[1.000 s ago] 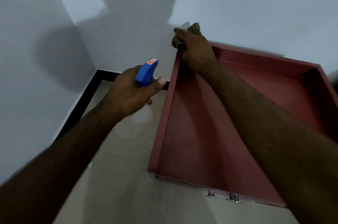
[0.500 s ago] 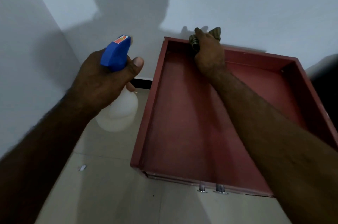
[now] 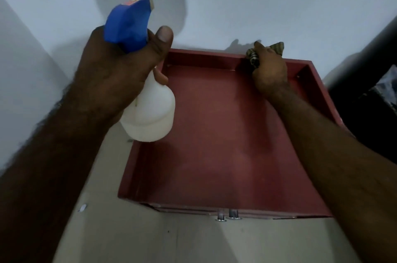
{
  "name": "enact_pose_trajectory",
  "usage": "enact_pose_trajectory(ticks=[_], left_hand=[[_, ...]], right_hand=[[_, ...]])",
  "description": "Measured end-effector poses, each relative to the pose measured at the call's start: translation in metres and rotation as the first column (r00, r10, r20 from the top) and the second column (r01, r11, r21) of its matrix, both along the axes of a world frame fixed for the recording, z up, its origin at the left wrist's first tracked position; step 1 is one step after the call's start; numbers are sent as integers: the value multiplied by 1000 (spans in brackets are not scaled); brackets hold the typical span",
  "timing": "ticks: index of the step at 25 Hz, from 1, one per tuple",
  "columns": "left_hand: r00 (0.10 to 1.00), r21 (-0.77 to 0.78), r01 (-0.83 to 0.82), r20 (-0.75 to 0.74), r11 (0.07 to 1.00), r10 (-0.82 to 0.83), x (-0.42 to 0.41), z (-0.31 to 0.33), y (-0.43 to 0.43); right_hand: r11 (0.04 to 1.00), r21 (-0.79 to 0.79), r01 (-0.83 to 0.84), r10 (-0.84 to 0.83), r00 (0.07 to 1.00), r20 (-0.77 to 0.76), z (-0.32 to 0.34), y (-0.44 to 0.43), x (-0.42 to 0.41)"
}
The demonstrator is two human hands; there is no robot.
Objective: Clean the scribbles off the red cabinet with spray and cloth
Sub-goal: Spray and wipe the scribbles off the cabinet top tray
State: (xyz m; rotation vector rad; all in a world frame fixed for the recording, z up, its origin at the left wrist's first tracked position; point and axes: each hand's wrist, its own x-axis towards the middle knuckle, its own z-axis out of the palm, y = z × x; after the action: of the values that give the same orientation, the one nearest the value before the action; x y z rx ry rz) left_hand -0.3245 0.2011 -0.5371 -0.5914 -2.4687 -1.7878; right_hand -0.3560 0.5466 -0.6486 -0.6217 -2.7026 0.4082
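While the right hand pinches the striped cloth against the far rim of the red cabinet, the left hand, gripping the spray bottle high, might mist the wall instead.

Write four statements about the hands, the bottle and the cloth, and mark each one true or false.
1. The left hand grips the spray bottle just below its blue head. True.
2. The spray bottle stands on the floor. False: the left hand holds it up off the floor.
3. The right hand holds the cloth at the far rim of the red cabinet. True.
4. The cloth is plain white. False: it is patterned in brown and dark tones.
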Motion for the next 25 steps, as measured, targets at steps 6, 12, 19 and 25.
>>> enact_pose_trajectory(ticks=[6, 12, 19, 25], left_hand=[[994, 25, 88, 64, 996, -90, 37, -3, 55], [977, -45, 153, 157, 987, -144, 83, -14, 87], [968, -82, 210, 159, 974, -196, 106, -29, 87], [951, 115, 209, 207, 971, -229, 118, -48, 82]], right_hand=[[999, 9, 40, -40, 998, 53, 10, 47, 30], [992, -73, 99, -89, 988, 127, 30, 99, 59], [970, -230, 77, -63, 996, 67, 45, 111, 90], [956, -290, 37, -27, 999, 39, 37, 104, 133]])
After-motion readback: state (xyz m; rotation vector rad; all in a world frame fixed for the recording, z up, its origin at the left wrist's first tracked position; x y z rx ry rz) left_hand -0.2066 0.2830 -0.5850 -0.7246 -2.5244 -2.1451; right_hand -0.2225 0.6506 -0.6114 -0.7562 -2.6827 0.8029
